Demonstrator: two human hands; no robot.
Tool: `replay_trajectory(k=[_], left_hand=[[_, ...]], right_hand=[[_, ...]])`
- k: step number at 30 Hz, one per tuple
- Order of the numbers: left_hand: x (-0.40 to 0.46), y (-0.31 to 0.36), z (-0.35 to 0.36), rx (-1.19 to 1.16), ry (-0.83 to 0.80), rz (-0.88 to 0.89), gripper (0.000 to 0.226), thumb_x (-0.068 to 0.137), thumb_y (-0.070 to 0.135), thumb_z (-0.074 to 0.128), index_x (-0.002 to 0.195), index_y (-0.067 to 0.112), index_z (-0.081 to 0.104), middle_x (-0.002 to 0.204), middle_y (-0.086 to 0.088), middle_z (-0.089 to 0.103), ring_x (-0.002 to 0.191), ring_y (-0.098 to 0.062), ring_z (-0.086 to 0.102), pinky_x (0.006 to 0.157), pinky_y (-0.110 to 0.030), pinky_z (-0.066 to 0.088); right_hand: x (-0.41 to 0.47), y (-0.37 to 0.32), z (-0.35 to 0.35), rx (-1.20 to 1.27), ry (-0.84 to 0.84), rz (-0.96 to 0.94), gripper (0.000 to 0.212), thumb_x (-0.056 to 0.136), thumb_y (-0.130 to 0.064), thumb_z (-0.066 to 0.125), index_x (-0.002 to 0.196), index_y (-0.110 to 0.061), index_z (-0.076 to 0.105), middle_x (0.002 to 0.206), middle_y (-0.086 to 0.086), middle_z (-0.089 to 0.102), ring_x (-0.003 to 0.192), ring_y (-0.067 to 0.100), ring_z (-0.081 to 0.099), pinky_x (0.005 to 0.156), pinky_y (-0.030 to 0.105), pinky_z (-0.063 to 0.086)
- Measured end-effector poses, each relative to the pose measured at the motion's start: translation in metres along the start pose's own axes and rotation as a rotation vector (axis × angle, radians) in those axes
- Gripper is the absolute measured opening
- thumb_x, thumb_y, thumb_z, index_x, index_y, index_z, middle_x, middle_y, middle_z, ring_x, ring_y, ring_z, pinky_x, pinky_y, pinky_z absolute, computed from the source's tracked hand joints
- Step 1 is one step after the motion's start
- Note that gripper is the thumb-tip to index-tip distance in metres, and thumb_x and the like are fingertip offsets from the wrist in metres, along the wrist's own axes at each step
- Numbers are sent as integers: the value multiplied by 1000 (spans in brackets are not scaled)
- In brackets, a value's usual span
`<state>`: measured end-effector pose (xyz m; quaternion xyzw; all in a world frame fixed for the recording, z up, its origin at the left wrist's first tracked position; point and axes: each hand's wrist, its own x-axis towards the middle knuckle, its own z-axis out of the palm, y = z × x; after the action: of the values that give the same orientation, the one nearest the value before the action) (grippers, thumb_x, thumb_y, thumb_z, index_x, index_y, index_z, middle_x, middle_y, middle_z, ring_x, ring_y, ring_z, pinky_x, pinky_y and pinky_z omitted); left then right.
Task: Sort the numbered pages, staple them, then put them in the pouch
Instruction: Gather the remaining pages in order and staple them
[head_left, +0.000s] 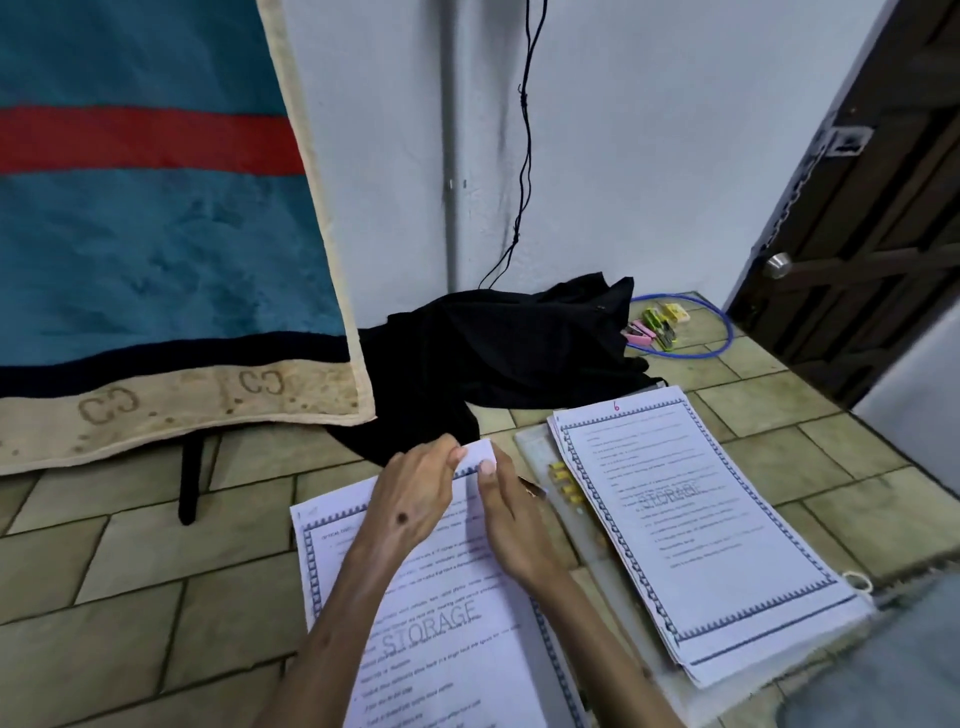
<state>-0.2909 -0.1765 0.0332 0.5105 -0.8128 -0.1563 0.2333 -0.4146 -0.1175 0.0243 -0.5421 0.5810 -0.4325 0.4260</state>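
Note:
A printed page marked STORAGE (441, 613) lies on the tiled floor in front of me. My left hand (415, 493) and my right hand (511, 519) both pinch its far top edge, thumbs and fingertips touching the paper. To the right a stack of bordered pages (696, 530), the top one numbered 6 in red, rests on a translucent pouch (535, 441). Small pink and green staplers (654, 330) lie further back by the wall.
A black cloth (509, 348) is heaped on the floor behind the pages. A blue and red blanket (156, 234) hangs at the left over a black leg. A blue ring (722, 332) circles the staplers. A dark wooden door (872, 234) stands at the right.

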Motion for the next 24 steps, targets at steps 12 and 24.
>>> replay_trajectory(k=[12,24], left_hand=[[9,-21,5,-27,-70,-10,37,99,33,35,63,25,26,55,3,36,53,-18,38,48,-29,25],[10,-21,-14,62,49,86,33,90,41,31,74,19,50,58,6,44,61,-27,56,50,-29,33]], right_hand=[[70,50,-24,-1108,-31,154,28,92,-5,45,118,-5,55,127,14,49,122,31,38,96,39,39],[34,-1,-36,585,90,46,15,96,-19,48,109,-13,51,84,2,65,88,14,64,86,26,54]])
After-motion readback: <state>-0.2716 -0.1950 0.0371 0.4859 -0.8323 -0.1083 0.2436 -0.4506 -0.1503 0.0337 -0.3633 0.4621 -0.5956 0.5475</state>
